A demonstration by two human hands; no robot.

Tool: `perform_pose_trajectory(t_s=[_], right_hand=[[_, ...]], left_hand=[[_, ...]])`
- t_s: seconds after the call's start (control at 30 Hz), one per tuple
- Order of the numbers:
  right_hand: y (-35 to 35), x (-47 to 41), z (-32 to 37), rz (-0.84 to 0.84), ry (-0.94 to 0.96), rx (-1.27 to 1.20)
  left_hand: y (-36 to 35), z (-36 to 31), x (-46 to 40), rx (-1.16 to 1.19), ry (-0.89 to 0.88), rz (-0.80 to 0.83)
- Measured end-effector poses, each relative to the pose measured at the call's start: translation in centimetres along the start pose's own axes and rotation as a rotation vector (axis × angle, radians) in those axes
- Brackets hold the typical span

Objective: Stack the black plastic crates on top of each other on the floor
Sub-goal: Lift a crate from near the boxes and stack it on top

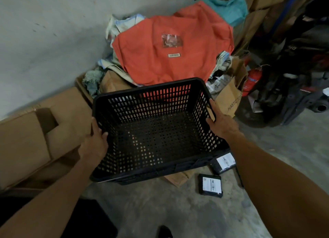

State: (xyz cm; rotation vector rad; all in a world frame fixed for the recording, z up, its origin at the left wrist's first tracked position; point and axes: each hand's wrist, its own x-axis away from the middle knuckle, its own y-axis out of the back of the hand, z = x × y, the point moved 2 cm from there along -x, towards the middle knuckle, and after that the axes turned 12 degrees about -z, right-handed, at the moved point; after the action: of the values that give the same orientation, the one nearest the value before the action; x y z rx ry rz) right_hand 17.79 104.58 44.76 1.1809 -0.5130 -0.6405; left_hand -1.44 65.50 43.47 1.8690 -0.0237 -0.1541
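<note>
Both hands on the black crate (156,131), dead centre, open side up

Left hand (95,141) clamps the 9 o'clock rim, right hand (219,121) the 3 o'clock rim, fingers tucked out of sight. Underside hidden; a second rim peeks out at 6 o'clock, hard to tell.

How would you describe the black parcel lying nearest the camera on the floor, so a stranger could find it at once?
Start at the black plastic crate held by both hands, then look down to the concrete floor below its right corner. Two black parcels lie there; the flat one nearer the camera shows a white label with a barcode.
</note>
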Motion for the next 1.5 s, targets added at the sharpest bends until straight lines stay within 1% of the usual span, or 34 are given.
perform_pose_trajectory(t_s=[0.1,0.2,0.33,0.43,0.57,0.67,0.73,0.83,0.97,1.07,1.13,1.37,1.43,1.5], right_hand=[[-1.2,0.1,-0.2,-0.092,-0.002,-0.068],[-1.6,-0.4,-0.4,-0.105,-0.005,-0.096],[-1.4,0.0,-0.1,-0.133,0.002,-0.098],[-1.5,0.4,-0.3,-0.135,-0.004,-0.076],[-0.7,1.4,0.3,-0.13,0.007,-0.054],[0.0,2.7,0.8,-0.147,-0.003,-0.043],[0.5,3.5,1.3,-0.151,-0.019,-0.045],[2.0,4.7,2.7,-0.166,-0.04,-0.046],[4.9,6.6,5.0,-0.219,-0.038,-0.071],[7.8,7.9,7.0,-0.284,0.024,-0.06],[10.2,8.7,8.3,-0.312,0.031,-0.039],[20.7,13.7,14.9,-0.441,0.116,-0.105],[23.4,14.6,16.8,-0.519,0.19,-0.17],[25.9,15.4,18.9,-0.555,0.222,-0.146]], left_hand=[[-0.5,1.2,0.8,-0.017,-0.046,-0.006],[-1.0,2.0,-0.2,0.03,-0.021,-0.051],[-1.1,2.4,0.1,0.055,0.011,-0.07],[-0.6,2.4,0.5,0.06,0.069,-0.038],[0.5,2.8,1.3,0.103,0.096,-0.037],[1.6,3.3,1.0,0.063,0.056,-0.04],[2.9,3.7,0.5,0.051,0.006,-0.073],[6.2,3.7,-0.3,0.037,-0.097,-0.135],[11.6,4.3,-0.9,-0.024,-0.09,-0.164],[15.8,4.9,-1.1,-0.038,-0.115,-0.207],[18.9,4.8,-1.0,-0.044,-0.115,-0.226],[33.2,6.1,0.9,-0.059,-0.153,-0.357],[37.4,6.9,1.3,-0.064,-0.155,-0.398],[41.4,7.9,1.8,-0.079,-0.164,-0.434]])
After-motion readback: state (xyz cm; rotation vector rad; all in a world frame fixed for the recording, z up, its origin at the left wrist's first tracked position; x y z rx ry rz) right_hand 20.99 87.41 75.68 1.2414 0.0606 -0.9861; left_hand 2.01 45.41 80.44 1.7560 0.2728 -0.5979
